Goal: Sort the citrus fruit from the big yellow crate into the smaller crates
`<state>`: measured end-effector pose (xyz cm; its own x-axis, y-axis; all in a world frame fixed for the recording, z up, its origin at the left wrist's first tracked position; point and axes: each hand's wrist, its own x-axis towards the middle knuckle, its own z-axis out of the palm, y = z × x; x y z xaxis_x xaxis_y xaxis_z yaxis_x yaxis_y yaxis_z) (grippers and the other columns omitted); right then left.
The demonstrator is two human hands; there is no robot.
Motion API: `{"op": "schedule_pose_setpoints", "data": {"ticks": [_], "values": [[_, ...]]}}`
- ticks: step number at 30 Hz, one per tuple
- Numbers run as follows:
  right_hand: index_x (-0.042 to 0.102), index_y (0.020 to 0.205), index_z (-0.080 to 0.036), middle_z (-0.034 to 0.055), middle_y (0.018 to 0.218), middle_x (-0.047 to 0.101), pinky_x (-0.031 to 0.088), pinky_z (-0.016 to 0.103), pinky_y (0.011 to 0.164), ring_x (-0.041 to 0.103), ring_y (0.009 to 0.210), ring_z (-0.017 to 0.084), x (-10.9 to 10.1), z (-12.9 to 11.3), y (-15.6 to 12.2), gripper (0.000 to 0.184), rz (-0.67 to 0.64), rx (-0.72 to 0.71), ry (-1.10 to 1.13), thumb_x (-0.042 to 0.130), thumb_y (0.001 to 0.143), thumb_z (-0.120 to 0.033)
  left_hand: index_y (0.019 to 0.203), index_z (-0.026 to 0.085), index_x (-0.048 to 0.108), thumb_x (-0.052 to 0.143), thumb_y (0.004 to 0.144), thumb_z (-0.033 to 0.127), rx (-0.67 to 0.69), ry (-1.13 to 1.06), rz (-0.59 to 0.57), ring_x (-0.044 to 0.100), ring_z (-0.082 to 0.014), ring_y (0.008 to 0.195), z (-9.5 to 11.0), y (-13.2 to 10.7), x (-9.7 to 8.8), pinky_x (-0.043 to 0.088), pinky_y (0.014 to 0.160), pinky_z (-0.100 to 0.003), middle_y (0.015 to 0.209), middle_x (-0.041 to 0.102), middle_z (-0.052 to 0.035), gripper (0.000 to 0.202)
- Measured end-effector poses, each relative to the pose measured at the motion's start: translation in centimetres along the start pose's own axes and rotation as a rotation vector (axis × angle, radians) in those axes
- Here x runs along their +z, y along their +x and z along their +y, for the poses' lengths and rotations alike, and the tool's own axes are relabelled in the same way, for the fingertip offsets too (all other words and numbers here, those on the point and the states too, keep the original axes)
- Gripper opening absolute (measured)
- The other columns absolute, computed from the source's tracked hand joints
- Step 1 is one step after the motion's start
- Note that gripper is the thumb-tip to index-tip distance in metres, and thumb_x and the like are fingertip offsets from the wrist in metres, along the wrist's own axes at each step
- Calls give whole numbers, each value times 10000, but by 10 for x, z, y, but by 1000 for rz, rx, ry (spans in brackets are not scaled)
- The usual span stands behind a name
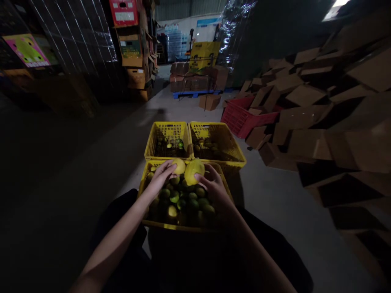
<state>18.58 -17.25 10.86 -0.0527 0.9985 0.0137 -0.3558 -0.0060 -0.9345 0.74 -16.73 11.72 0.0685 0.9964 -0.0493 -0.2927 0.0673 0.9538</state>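
Observation:
A yellow crate [143, 188] full of green and yellow citrus fruit stands right in front of me. My left hand [160, 177] is closed round a small yellow fruit [179, 166] above the crate's far edge. My right hand [214, 187] grips a larger yellow fruit [194, 170] beside it. The two fruits almost touch. Beyond stand two more yellow crates, the left one [167, 132] and the right one [218, 134], each holding a few fruits at the bottom.
A red crate [241, 120] lies among a large heap of flattened cardboard boxes [320, 101] on the right. Stacked cartons [134, 49] and wrapped pallets line the left. More boxes on a blue pallet [195, 79] stand at the back. Bare concrete floor [91, 162] lies to the left.

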Motion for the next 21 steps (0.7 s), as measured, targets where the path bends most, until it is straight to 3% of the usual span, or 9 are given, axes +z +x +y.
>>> {"op": "schedule_pose_setpoints", "data": {"ticks": [4, 7, 10, 14, 18, 21], "values": [[636, 917, -250, 9, 754, 709, 558, 338, 541, 677, 617, 209, 2, 5, 2, 337, -29, 175, 147, 735, 694, -483, 906, 192, 621, 686, 773, 482, -151, -112, -12, 688, -220, 795, -11, 2, 1, 535, 749, -320, 816, 709, -46, 326], [633, 885, -235, 22, 648, 691, 548, 342, 497, 674, 583, 229, 4, 7, 6, 374, -46, 301, 191, 692, 682, -543, 895, 176, 621, 656, 793, 518, -236, -149, -26, 692, -234, 792, -16, 3, 2, 548, 755, -340, 785, 715, -67, 358], [637, 834, -203, 48, 603, 683, 542, 337, 479, 673, 575, 242, 5, 8, 10, 365, -40, 464, 265, 660, 673, -530, 898, 138, 648, 597, 835, 519, -329, -188, -69, 692, -237, 805, -15, 5, 0, 555, 754, -333, 783, 715, -99, 389], [636, 884, -247, 22, 675, 709, 542, 300, 467, 657, 584, 205, 4, 11, 9, 240, 109, 500, 429, 631, 725, -426, 904, 128, 647, 583, 840, 499, -430, -191, -90, 678, -185, 720, -15, 8, -6, 545, 670, -274, 761, 689, -88, 381], [605, 932, -236, 28, 727, 711, 521, 245, 438, 650, 590, 177, -7, 16, 11, 224, 207, 550, 525, 625, 748, -362, 857, 178, 648, 748, 710, 335, -337, 99, -75, 641, -156, 699, -34, 3, -15, 506, 617, -231, 757, 651, -30, 237], [577, 877, -195, 34, 643, 672, 502, 218, 408, 631, 539, 162, -16, 21, 14, 159, 262, 598, 533, 572, 783, -323, 685, 203, 635, 847, 513, 176, -352, 342, -175, 630, -183, 702, -59, -11, -23, 482, 563, -231, 656, 595, 13, 274]]}}
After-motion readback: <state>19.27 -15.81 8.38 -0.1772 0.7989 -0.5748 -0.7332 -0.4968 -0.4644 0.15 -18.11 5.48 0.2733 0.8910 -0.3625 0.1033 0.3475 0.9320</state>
